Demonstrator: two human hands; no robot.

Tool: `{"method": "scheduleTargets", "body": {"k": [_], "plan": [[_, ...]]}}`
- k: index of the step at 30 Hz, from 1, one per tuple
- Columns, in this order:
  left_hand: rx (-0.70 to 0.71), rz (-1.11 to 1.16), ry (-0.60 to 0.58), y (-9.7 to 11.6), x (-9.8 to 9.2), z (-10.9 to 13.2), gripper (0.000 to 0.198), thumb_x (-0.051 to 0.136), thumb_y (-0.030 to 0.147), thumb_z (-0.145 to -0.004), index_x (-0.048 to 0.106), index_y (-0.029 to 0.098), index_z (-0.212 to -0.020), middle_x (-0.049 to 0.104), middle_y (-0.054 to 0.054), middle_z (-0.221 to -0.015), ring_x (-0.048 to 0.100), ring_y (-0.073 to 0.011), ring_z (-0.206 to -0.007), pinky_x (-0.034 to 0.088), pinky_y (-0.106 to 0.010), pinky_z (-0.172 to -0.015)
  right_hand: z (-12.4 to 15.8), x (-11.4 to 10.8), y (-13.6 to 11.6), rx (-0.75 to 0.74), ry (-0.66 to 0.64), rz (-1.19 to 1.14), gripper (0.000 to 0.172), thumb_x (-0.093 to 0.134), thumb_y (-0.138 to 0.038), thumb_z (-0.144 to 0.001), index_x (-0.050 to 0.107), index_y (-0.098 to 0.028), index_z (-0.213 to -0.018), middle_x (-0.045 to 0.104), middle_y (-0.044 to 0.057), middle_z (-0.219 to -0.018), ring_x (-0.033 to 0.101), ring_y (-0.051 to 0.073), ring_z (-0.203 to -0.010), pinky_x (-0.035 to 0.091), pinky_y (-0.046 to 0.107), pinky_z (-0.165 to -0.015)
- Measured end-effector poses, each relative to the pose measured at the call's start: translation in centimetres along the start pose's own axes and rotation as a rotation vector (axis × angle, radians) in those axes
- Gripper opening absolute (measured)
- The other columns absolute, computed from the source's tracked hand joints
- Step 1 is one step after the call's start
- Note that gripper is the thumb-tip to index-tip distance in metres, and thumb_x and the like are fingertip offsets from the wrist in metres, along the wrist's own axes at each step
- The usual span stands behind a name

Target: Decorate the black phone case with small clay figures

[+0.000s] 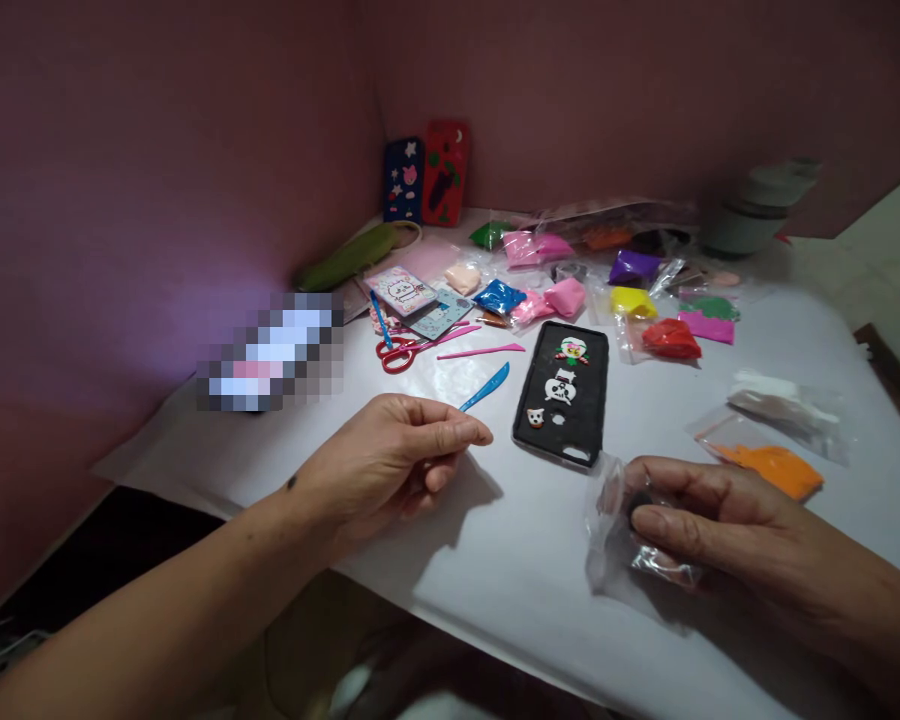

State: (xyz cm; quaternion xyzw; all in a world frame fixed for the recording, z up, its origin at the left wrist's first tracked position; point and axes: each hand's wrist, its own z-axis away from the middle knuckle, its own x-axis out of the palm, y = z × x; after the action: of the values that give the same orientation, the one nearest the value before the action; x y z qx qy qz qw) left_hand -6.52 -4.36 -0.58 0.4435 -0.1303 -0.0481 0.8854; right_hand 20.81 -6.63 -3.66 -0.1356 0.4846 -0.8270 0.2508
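My left hand is closed in a pinch over the table, thumb pressed to the forefinger; whatever it may hold is too small to make out. In my right hand is a clear plastic bag with something dark inside, mostly covered by the fingers. Between and beyond the hands lies a black phone case, decorated with small figures: a white one with red and green, a white skull shape and a little animal head. A blue plastic modelling knife lies just past my left fingertips.
Red-handled scissors, a pink tool and cards lie behind. Several bags of coloured clay spread over the back, with an orange bag at right. Two decorated cases lean on the wall. A blurred-out lit screen stands left.
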Motion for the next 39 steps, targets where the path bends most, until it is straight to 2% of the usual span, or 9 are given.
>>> {"method": "scheduleTargets", "body": {"k": [3,6,12,16,22,27,32,36,39], "plan": [[0.015,-0.032,0.018,0.1,0.0,0.0,0.023,0.067,0.034,-0.08,0.064,0.015,-0.068,0.044,0.006,-0.045,0.03,-0.0031,-0.037,0.019,-0.016,-0.035,0.0,-0.1,0.0,0.01,0.008,0.011,0.022,0.062,-0.046,-0.084,0.066,-0.025,-0.091,0.055,-0.002,-0.069,0.046,0.011,-0.058,0.035,0.023,-0.053],[0.088,-0.222,0.082,0.1,0.1,0.0,0.023,0.063,0.035,-0.082,0.066,0.015,-0.071,0.044,0.006,-0.045,0.03,-0.0039,-0.038,0.02,-0.017,-0.036,0.1,0.0,0.0,0.013,0.004,-0.017,0.022,0.063,-0.044,-0.084,0.067,-0.024,-0.093,0.055,-0.002,-0.069,0.045,0.011,-0.059,0.034,0.023,-0.052],[0.567,-0.809,0.244,0.0,-0.2,-0.6,0.015,0.06,0.019,-0.082,0.074,0.017,-0.076,0.062,-0.001,-0.071,0.056,-0.009,-0.062,0.04,-0.018,-0.053,0.0,0.0,0.2,0.035,-0.058,-0.142,0.023,0.063,-0.044,-0.084,0.065,-0.024,-0.094,0.053,-0.002,-0.069,0.043,0.011,-0.058,0.032,0.023,-0.053],[0.711,-1.002,0.243,0.2,-0.4,-1.3,0.015,0.059,0.014,-0.08,0.072,0.017,-0.073,0.064,-0.001,-0.073,0.059,-0.0106,-0.069,0.044,-0.02,-0.062,-0.1,-0.1,0.2,0.032,-0.061,-0.11,0.023,0.061,-0.045,-0.085,0.065,-0.024,-0.094,0.054,-0.002,-0.07,0.043,0.011,-0.06,0.031,0.024,-0.054],[0.699,-1.105,0.352,1.0,-0.3,-1.4,0.009,0.06,0.016,-0.078,0.065,0.016,-0.071,0.063,0.0,-0.072,0.056,-0.0106,-0.064,0.041,-0.02,-0.056,-0.1,0.2,-0.3,0.031,-0.031,-0.079,0.029,0.063,-0.051,-0.081,0.066,-0.024,-0.09,0.053,-0.001,-0.069,0.043,0.012,-0.058,0.031,0.025,-0.052],[0.576,-1.361,0.436,1.5,-0.8,-2.1,0.016,0.053,0.026,-0.085,0.062,0.016,-0.092,0.064,-0.002,-0.076,0.056,-0.0135,-0.064,0.041,-0.024,-0.058,0.5,-0.9,-1.4,-0.013,0.081,0.243,0.032,0.056,-0.055,-0.083,0.065,-0.025,-0.089,0.061,0.005,-0.074,0.054,0.02,-0.064,0.042,0.031,-0.054],[0.513,-1.661,0.3,1.5,-0.7,-3.6,0.026,0.041,0.024,-0.087,0.056,0.013,-0.105,0.065,-0.013,-0.099,0.062,-0.0254,-0.087,0.045,-0.033,-0.068,0.8,-2.9,-1.9,-0.153,0.32,0.669,0.032,0.044,-0.051,-0.089,0.062,-0.025,-0.083,0.067,0.007,-0.08,0.061,0.025,-0.074,0.045,0.036,-0.066],[0.486,-1.717,0.234,2.1,-0.3,-4.0,0.022,0.04,0.016,-0.082,0.061,0.013,-0.089,0.066,-0.013,-0.088,0.063,-0.0252,-0.078,0.044,-0.031,-0.063,0.4,-3.6,-0.7,-0.158,0.594,1.003,0.026,0.042,-0.04,-0.09,0.058,-0.023,-0.101,0.07,0.011,-0.089,0.064,0.03,-0.077,0.044,0.042,-0.067],[0.493,-1.729,0.209,2.5,-0.1,-4.1,0.018,0.044,0.014,-0.078,0.061,0.015,-0.079,0.066,-0.01,-0.079,0.063,-0.0226,-0.073,0.043,-0.029,-0.061,-0.1,-3.4,0.3,-0.162,0.695,1.18,0.032,0.041,-0.038,-0.089,0.051,-0.019,-0.113,0.068,0.016,-0.101,0.065,0.036,-0.082,0.044,0.044,-0.064]]}}
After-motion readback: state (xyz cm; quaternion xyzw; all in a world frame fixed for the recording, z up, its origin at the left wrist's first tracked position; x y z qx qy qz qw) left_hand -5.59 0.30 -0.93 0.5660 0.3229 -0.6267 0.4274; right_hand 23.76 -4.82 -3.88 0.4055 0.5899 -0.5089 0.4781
